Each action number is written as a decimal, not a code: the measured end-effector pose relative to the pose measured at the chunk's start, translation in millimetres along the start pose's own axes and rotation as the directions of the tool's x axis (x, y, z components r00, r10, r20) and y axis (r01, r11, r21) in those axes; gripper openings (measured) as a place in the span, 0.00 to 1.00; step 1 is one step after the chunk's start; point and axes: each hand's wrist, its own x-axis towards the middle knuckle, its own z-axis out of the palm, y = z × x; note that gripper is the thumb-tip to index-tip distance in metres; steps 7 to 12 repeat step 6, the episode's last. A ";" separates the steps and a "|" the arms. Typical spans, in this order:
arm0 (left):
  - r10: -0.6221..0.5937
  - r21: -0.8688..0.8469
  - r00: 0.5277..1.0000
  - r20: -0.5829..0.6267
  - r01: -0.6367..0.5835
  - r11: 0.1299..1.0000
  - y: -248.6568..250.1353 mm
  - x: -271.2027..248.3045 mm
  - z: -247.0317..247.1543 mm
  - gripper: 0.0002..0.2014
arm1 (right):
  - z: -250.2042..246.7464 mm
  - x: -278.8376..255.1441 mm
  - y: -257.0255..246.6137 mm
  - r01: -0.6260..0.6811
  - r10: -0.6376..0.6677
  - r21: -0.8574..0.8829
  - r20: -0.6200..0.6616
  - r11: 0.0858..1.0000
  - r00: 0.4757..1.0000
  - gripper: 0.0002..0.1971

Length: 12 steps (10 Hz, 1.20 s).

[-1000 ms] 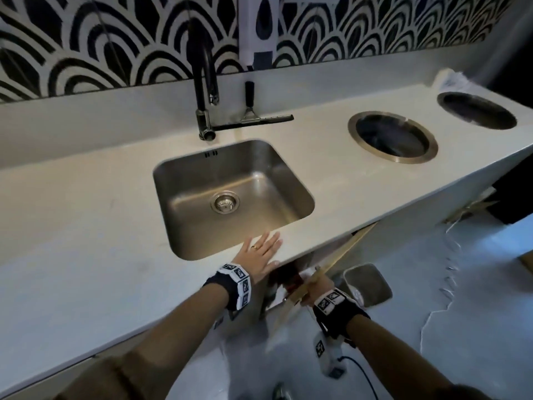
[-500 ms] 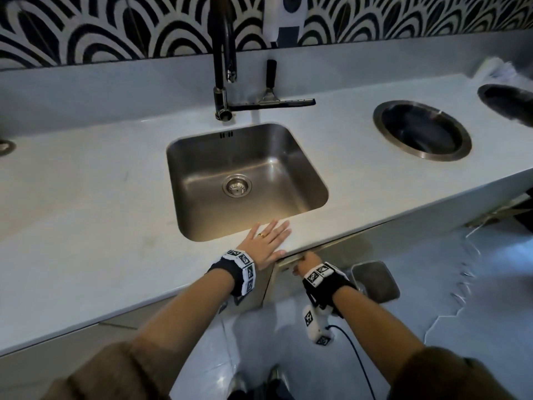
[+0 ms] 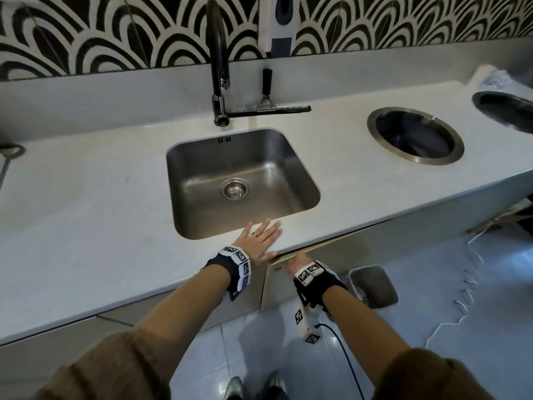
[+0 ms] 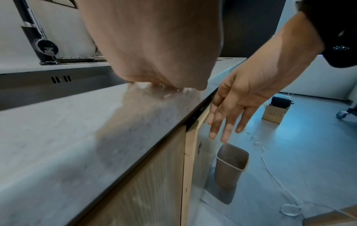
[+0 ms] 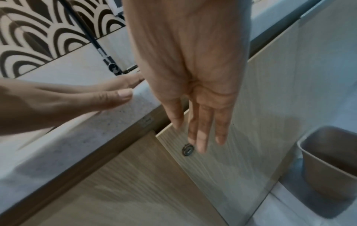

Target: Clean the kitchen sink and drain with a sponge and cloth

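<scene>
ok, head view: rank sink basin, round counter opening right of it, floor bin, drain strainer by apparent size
1. sink basin, clearly largest.
2. round counter opening.
3. floor bin, though it sits further from the camera and the right hand hides part of it, so its true rank is unsure.
4. drain strainer, smallest.

Dim, cool indoor light; soft glare on surface [image 3: 86, 215]; wrist views motion-blurred; head view edges curve, fisheye.

Head view steeply down; wrist views close, sharing cabinet door [image 5: 222, 175].
</scene>
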 end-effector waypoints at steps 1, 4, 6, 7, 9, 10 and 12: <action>-0.027 -0.014 1.000 0.015 0.027 1.000 1.9 -0.1 -4.9 0.30 | 4.1 3.0 -4.8 0.062 -0.060 -0.131 0.021 0.989 0.998 0.18; -0.106 -0.107 0.991 0.084 0.115 0.988 10.9 -1.0 -21.8 0.30 | -29.9 -21.3 -28.4 0.328 -0.261 -0.623 0.200 0.710 0.944 0.24; -0.153 -0.122 0.983 0.104 0.165 0.979 4.7 -5.4 -33.0 0.26 | -71.0 -39.3 -63.7 0.354 -0.219 -0.585 0.291 0.730 0.931 0.19; -0.153 -0.122 0.983 0.104 0.165 0.979 4.7 -5.4 -33.0 0.26 | -71.0 -39.3 -63.7 0.354 -0.219 -0.585 0.291 0.730 0.931 0.19; -0.153 -0.122 0.983 0.104 0.165 0.979 4.7 -5.4 -33.0 0.26 | -71.0 -39.3 -63.7 0.354 -0.219 -0.585 0.291 0.730 0.931 0.19; -0.153 -0.122 0.983 0.104 0.165 0.979 4.7 -5.4 -33.0 0.26 | -71.0 -39.3 -63.7 0.354 -0.219 -0.585 0.291 0.730 0.931 0.19; -0.153 -0.122 0.983 0.104 0.165 0.979 4.7 -5.4 -33.0 0.26 | -71.0 -39.3 -63.7 0.354 -0.219 -0.585 0.291 0.730 0.931 0.19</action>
